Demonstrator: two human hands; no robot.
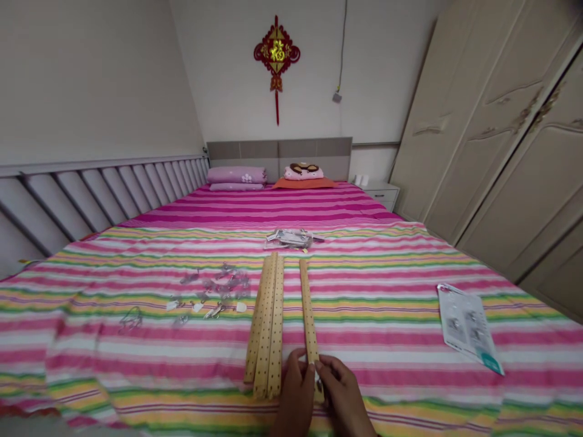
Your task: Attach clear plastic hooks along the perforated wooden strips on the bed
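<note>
Sticks (276, 340), six o'clock: tan, with rows of dark dots. Sheet (387, 306) shows pink, white, yellow and green stripes. Card (464, 317), four o'clock: white, teal corner. Wall hanging (277, 53), twelve o'clock: red and gold.

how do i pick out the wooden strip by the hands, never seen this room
On the striped bed cover, find the bundle of pale wooden strips dotted with holes. The single wooden strip you want lies just right of that bundle, pointing towards the headboard. It alone is set apart, with the left hand and right hand at its near end.
</note>
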